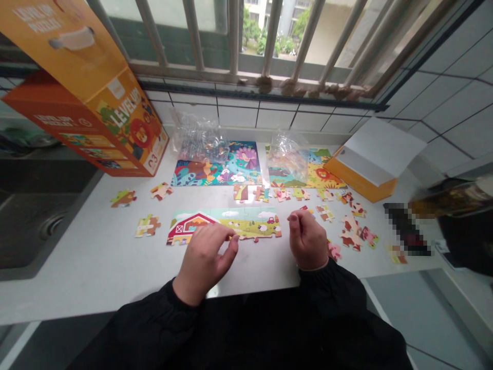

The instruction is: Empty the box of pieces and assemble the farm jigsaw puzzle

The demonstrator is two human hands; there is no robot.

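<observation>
A partly joined jigsaw strip (265, 226), showing a red barn, sheep and a small tractor, lies flat on the counter in front of me. My left hand (206, 257) is over its lower left part, fingers bent and the thumb tip close to the index fingertip. Whatever lies between those tips, if anything, is too small to make out. My right hand (308, 241) is closed in a fist just right of the strip, thumb against the bent index finger. Its inside is hidden. A pink puzzle piece (334, 250) shows beside it, partly covered.
Several loose pieces, including a brown-and-white one (351, 232) and a green one (147, 226), surround the strip. Behind are picture sheets (239, 164) under clear plastic bags (202, 136), an orange puzzle box (131, 128) and an open white-lined box (372, 159). A sink (34, 221) is left.
</observation>
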